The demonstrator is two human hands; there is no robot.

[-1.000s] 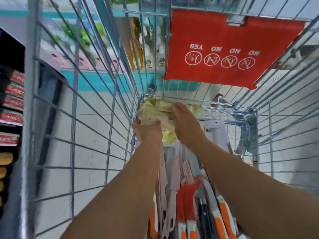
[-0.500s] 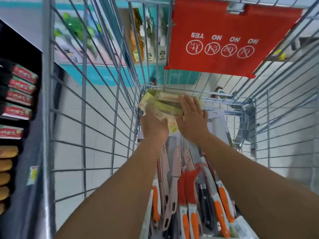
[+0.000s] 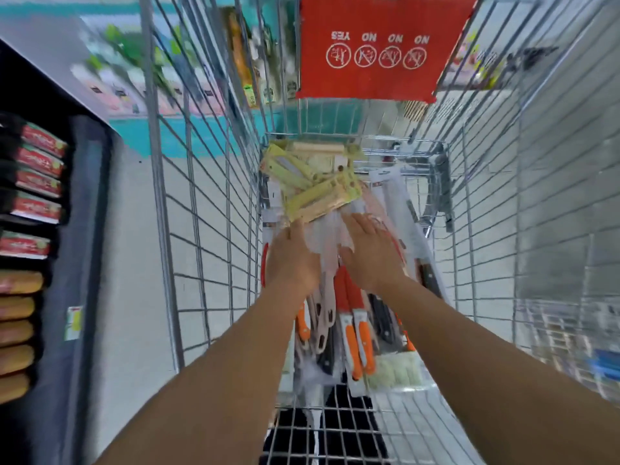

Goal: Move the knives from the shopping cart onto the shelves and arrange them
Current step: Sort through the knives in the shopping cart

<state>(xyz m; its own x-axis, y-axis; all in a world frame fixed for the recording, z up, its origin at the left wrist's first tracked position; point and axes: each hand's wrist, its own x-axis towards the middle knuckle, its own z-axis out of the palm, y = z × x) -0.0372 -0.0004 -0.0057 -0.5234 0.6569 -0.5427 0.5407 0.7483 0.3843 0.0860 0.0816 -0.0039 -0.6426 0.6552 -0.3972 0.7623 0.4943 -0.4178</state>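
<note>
both arms reach down into the shopping cart point(image 3: 208, 229), whose wire floor shows bare at 6 o'clock. beyond that bare patch lie the packaged knives: the orange-handled knives point(image 3: 357, 337) at the centre, the pink-handled knives point(image 3: 323, 313) just to their 9 o'clock, and a dark-handled knife point(image 3: 382, 317) at their 3 o'clock, all overlapping in one loose heap.

over the heap's far half sit the hands. the left hand point(image 3: 292, 260) has its fingers bent down at the near edge of the yellow-green carded knives point(image 3: 312, 182); whether it pinches a card or only touches it i cannot tell, the fingertips being hidden. the right hand point(image 3: 369, 250) lies flat with straight fingers spread on the clear plastic packs, pressing and holding nothing. the yellow-green cards fan out toward 12 o'clock, against the cart's far end, with the white carded knives point(image 3: 396, 196) at their 3 o'clock. the red sign point(image 3: 379, 45) hangs above at 12 o'clock, and shelves point(image 3: 37, 209) of other goods stand outside the cart at 9 o'clock.

the step seems to be gathering a batch. to do it well, square the fanned cards together first, then take them by the card edges with both hands, thumbs on top, so slippery plastic does not slide apart. lift one kind at a time; mixed packs will tangle and spill. keep the blades pointing away and clear the wire side before turning toward the shelves.
</note>
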